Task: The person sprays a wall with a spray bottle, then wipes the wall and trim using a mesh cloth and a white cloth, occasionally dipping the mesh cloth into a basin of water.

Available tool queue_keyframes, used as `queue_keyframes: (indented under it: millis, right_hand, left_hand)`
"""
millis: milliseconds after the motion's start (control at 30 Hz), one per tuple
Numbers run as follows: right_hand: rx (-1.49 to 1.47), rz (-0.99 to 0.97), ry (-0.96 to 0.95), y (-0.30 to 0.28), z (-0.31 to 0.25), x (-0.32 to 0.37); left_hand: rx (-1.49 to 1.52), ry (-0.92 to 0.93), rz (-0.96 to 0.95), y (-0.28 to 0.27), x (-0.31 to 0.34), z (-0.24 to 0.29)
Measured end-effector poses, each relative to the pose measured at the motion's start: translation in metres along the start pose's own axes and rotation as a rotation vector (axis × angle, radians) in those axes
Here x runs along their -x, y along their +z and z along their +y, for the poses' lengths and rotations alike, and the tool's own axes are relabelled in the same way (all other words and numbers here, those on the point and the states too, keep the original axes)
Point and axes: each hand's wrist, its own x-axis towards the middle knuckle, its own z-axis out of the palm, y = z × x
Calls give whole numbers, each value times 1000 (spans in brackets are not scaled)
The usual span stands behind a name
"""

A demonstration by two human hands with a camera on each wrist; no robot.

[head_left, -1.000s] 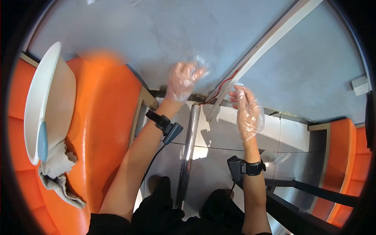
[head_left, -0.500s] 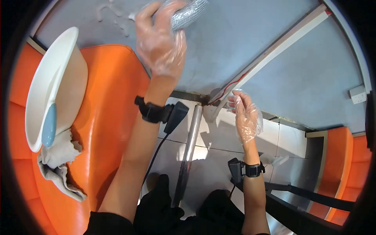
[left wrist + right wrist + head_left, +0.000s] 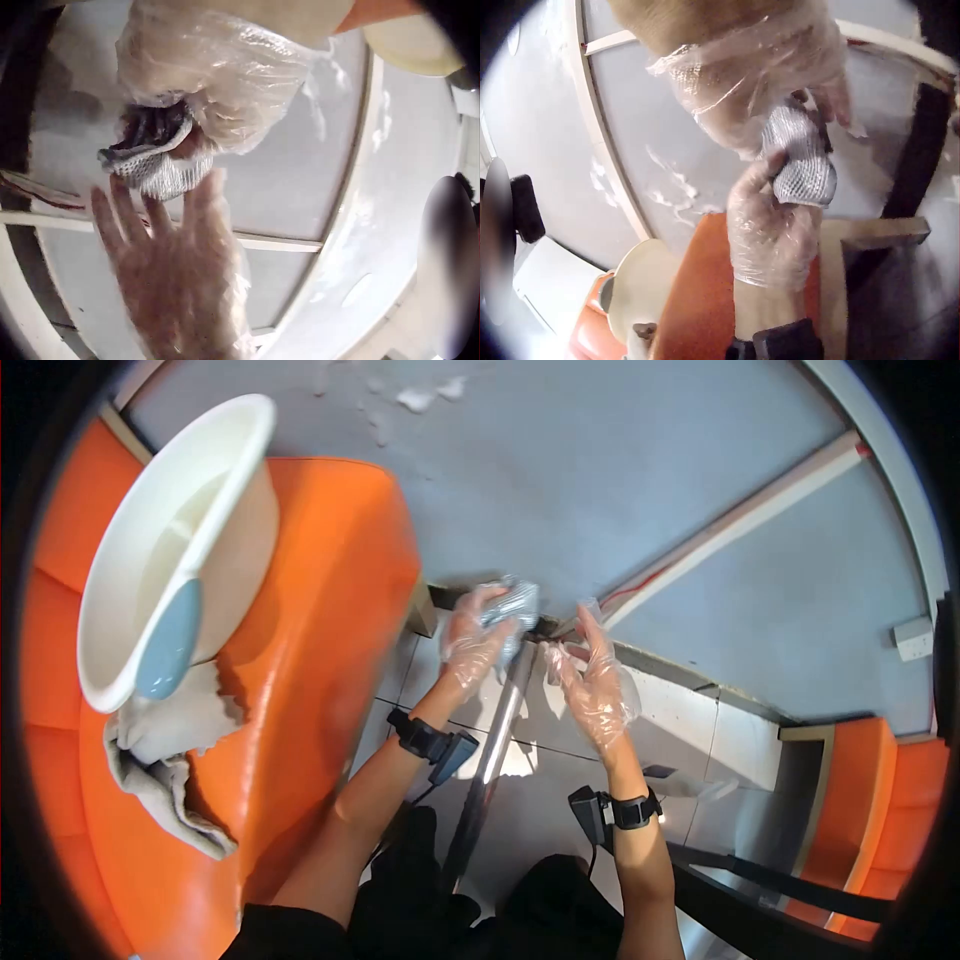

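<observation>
My left hand point(image 3: 475, 640), in a clear plastic glove, grips a silvery mesh scrubbing cloth point(image 3: 515, 600) low by the grey wall panel point(image 3: 620, 490). The cloth point(image 3: 169, 172) is bunched, its dark folded inside showing in the left wrist view. To its right is my right hand point(image 3: 598, 685), gloved the same way, with nothing in it and its fingers loosely extended toward the cloth. In the right wrist view this right hand point(image 3: 757, 82) overlaps the upper part of the cloth point(image 3: 802, 161). The top of a metal pole point(image 3: 515, 680) stands just below both hands.
A white basin point(image 3: 255, 550) with liquid and a blue-grey handle sits on the orange seat point(image 3: 340, 560) at left, a grey rag point(image 3: 165, 790) beside it. White foam point(image 3: 415, 400) streaks the panel. A white strip point(image 3: 740, 525) crosses it. A dark frame point(image 3: 780, 890) stands lower right.
My left hand rose with the cloth to the upper panel, then came back down near the pole. Foam shows on the upper panel. My right hand has shifted slightly left, toward the cloth.
</observation>
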Motion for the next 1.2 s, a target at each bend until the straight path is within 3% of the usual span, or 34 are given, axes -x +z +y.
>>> queue_keyframes:
  millis: [33,67,100,133,167,200,233,267,300,367,433,500,567,633,667,733,767,867,933,1000,1067,1200]
  right_hand:
    - [-79,-11,25,7,-10,0]
    - [-153,-40,-56,9,-7,-6]
    - [63,-71,125,1,-43,-8]
    - [-118,79,-201,11,-44,-15]
    - [-318,102,-74,11,-51,-21]
    - [-400,107,-50,9,-74,-25]
    - [-298,145,-99,6,-88,-32]
    - [-194,239,-179,4,-107,-40]
    - [-340,305,-310,5,-125,-48]
    - [-139,390,-592,-5,-180,-65]
    - [355,473,-1024,-4,-242,-76]
    - [208,153,-1277,16,-287,-90]
    - [295,-61,-1063,48,-324,-89]
    - [312,-237,-1090,87,-337,-99]
    - [380,-504,-844,94,-346,-93]
    - [719,-697,-824,110,-347,-99]
    - [687,-621,-983,122,-341,-99]
    - [625,-643,-1085,133,-339,-97]
    - [687,-691,-1007,137,-346,-78]
    - [743,-728,-926,143,-362,-65]
    - [980,-821,-585,147,-380,-61]
    - [964,-832,-597,149,-362,-79]
  left_hand:
    - [53,-69,-75,-9,1,28]
    - [252,2,-203,-11,0,37]
    - [352,56,-349,-15,2,54]
    - [258,74,-403,-22,6,70]
    - [319,-4,-472,-45,12,102]
    - [533,24,-436,-49,14,104]
    - [752,65,-407,-51,14,101]
    - [756,153,-297,-53,12,87]
    - [722,112,-222,-65,15,89]
    - [707,8,-32,-75,21,86]
    - [736,6,-61,-72,17,56]
    - [714,0,-74,-70,18,52]
    - [752,44,-113,-67,15,54]
    - [781,111,-114,-66,15,50]
    - [945,85,-126,-63,15,44]
    - [1278,-19,-142,-63,16,37]
    - [1290,-15,-134,-61,16,32]
    - [2404,-272,-179,-42,14,4]
    - [3121,-486,-226,-32,11,-12]
    - [2944,-429,-221,-27,6,-23]
    - [2582,-326,-202,-23,0,-33]
    - [1854,-137,-166,-18,-10,-41]
